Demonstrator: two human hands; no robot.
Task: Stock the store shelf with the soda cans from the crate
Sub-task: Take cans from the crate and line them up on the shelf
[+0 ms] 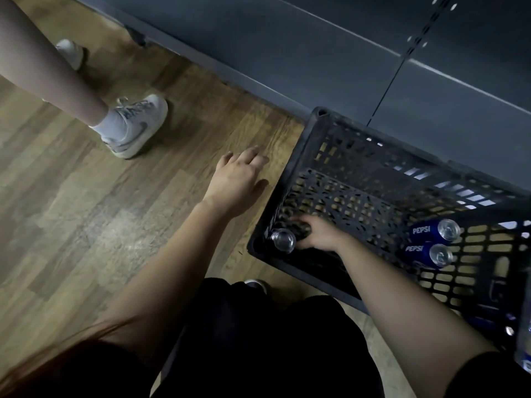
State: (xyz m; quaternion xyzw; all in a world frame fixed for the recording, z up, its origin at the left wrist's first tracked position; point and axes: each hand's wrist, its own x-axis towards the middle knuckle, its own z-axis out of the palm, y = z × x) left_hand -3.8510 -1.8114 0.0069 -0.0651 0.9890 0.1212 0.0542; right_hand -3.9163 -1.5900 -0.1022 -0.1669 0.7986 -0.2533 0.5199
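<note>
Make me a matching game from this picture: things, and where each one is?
1 left hand
2 right hand
3 Pepsi cans
4 white sneaker

a worn by someone standing nearby
b inside the crate, gripping a corner can
c lying side by side in the crate
d open, above the floor outside the crate

Pairs: 1-d, 2-b, 3-c, 4-a

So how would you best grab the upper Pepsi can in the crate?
Grip the upper Pepsi can round its blue middle, coming from above. It lies on its side in the crate, its round wall facing up; another can lies close beside it, so a sideways reach looks cramped.
</note>
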